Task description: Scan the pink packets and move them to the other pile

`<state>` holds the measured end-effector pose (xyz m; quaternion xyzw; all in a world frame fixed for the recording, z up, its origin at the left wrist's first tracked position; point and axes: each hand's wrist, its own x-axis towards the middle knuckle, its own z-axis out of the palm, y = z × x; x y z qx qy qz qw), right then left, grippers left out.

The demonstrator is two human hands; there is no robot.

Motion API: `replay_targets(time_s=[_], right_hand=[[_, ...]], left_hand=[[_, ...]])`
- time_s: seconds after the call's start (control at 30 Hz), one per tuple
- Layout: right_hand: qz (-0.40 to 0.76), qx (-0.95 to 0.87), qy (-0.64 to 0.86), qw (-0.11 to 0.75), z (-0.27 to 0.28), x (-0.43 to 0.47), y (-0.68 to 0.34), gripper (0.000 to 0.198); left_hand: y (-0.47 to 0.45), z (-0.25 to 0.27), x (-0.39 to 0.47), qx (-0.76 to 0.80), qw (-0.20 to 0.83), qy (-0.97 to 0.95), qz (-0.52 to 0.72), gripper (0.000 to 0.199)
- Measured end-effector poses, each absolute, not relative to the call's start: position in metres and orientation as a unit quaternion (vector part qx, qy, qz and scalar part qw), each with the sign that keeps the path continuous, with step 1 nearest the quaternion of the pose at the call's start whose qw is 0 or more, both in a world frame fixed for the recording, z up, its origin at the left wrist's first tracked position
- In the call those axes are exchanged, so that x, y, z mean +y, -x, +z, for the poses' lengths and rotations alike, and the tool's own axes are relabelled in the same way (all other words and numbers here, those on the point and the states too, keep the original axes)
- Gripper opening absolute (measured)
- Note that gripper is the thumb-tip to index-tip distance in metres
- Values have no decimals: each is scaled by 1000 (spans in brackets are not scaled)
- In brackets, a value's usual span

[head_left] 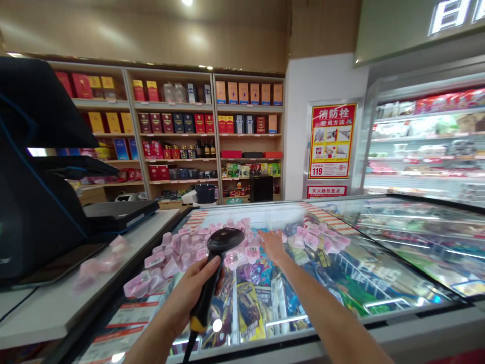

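My left hand (200,283) is wrapped round the handle of a black barcode scanner (225,240). The scanner's head points forward over a glass-topped freezer (265,215); its cord hangs down at the bottom. Many small pink see-through plastic packs (185,245) lie heaped on the glass around the scanner, some with white barcode labels. My right hand (273,245) reaches out over the glass, fingers stretched and slightly blurred, beside the right edge of this heap. Farther right lies a second group of pink packs (312,237).
At the left, a counter (49,313) bears a black checkout terminal (34,202) and a few blurred pink packs (96,268). Bagged goods (250,308) show through the freezer glass. Shelves of boxed goods (174,126) line the back; a lit cooler (428,136) stands right.
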<state>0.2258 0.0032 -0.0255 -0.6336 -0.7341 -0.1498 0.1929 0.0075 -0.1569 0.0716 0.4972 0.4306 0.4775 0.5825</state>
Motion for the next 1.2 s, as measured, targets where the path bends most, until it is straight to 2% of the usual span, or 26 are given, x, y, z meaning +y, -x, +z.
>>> replay_targets(time_s=[0.37,0.47,0.57,0.63,0.7,0.77,0.83,1.2], right_hand=[[-158,-667,674,278,-35,8,-284,28],[-137,-634,673,355,-32,4,-298,25],[1,-551,636,541,-22,3,-283,31],[194,-472,549,662,-15,3,-264,32],[395,-387,427,716,-12,2,-248,27],[527,-319,323,719,-12,-1,-240,20],[585,-274,270,715,-15,-3,-240,15],[570,-302,288,708,-25,-4,-247,18]], left_hand=[[-6,67,-150,440,585,-484,480,22],[-7,65,-152,444,578,-490,478,24],[-12,64,-156,438,578,-474,499,25],[-16,64,-160,427,585,-460,514,24],[-21,63,-165,418,591,-447,525,23],[-26,58,-169,411,594,-443,530,23],[-30,52,-171,405,599,-451,524,24],[-58,33,-176,372,619,-478,500,23]])
